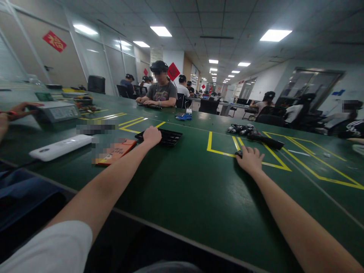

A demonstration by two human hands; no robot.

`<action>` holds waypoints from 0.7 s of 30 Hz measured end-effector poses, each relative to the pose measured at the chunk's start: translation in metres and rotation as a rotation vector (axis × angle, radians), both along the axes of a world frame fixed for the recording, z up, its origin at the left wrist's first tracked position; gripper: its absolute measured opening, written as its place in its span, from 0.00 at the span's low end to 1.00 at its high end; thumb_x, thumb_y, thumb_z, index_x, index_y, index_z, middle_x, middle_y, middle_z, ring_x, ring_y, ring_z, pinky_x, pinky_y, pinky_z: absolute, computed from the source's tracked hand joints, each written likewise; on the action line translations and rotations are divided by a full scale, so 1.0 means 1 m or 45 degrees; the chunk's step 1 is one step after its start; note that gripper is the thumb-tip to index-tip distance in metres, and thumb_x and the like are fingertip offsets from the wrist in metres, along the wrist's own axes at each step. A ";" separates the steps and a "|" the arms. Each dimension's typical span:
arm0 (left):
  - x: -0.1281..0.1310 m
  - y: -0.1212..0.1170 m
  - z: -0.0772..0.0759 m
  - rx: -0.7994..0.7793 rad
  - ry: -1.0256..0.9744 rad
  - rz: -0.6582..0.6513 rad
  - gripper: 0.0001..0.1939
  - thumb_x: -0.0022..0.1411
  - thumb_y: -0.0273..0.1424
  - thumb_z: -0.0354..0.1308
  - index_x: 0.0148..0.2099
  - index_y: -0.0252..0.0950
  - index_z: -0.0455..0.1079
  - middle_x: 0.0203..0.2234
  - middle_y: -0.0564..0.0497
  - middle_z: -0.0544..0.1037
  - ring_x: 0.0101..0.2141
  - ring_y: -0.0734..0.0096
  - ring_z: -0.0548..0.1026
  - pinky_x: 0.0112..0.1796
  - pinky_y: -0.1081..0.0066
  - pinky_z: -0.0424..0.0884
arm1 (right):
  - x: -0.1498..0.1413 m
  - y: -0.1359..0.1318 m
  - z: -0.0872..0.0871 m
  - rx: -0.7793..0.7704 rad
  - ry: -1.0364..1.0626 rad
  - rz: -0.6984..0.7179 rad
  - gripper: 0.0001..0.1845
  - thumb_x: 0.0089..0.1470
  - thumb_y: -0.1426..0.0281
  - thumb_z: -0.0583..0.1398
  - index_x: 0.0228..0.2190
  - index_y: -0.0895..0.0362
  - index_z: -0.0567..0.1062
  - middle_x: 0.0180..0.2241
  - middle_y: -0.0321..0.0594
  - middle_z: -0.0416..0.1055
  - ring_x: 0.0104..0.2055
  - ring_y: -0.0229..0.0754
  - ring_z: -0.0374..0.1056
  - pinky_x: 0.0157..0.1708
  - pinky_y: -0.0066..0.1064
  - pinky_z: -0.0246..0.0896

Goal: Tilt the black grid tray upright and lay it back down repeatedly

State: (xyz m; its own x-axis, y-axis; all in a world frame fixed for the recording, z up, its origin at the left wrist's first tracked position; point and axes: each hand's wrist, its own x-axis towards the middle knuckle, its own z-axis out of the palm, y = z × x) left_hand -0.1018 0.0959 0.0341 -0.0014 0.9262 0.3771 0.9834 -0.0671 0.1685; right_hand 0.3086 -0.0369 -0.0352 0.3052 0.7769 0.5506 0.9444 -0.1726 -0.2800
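Observation:
My left hand (152,136) is closed at the left part of a shallow black tray (172,138) with divided sections, lying flat on the green table. Its fingertips are hidden behind the back of the hand. Farther right, my right hand (250,159) is low over the table at a yellow tape line. A small black piece (239,153) shows at its thumb and index finger, pinched there; its kind cannot be made out. The other fingers are slightly spread.
On the left lie an orange booklet (118,151) and a white power strip (62,147), with a grey metal box (58,112) behind them. Black cylindrical parts (241,129) and a long black piece (269,142) lie beyond my right hand. A person (162,91) sits across the table.

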 end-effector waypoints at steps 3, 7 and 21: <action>0.026 -0.011 -0.003 0.144 -0.137 -0.262 0.22 0.55 0.19 0.42 0.50 0.24 0.68 0.45 0.35 0.71 0.47 0.59 0.69 0.48 0.65 0.64 | -0.034 0.002 0.006 0.083 -0.021 0.173 0.27 0.53 0.58 0.55 0.52 0.57 0.66 0.56 0.55 0.61 0.63 0.68 0.41 0.56 0.69 0.28; 0.074 -0.044 -0.023 0.001 -0.252 -0.791 0.26 0.51 0.14 0.41 0.51 0.27 0.67 0.46 0.41 0.72 0.44 0.68 0.71 0.48 0.70 0.67 | -0.095 -0.004 0.009 -0.068 -0.038 0.511 0.29 0.56 0.57 0.52 0.55 0.59 0.63 0.59 0.53 0.58 0.65 0.60 0.43 0.60 0.61 0.31; 0.104 -0.116 -0.033 0.141 0.177 -1.474 0.13 0.63 0.25 0.47 0.46 0.31 0.70 0.48 0.40 0.73 0.52 0.63 0.68 0.53 0.60 0.63 | -0.085 -0.019 0.022 -0.004 -0.315 0.614 0.23 0.58 0.65 0.49 0.52 0.59 0.68 0.53 0.51 0.67 0.59 0.54 0.55 0.57 0.53 0.48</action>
State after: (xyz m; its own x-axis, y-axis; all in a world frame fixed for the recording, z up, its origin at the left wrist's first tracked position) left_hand 0.0018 -0.0200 0.0012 0.8687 0.3097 0.3867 0.3353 -0.9421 0.0014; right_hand 0.2232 -0.0559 -0.0135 -0.2248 0.7986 0.5583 0.9544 0.2961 -0.0393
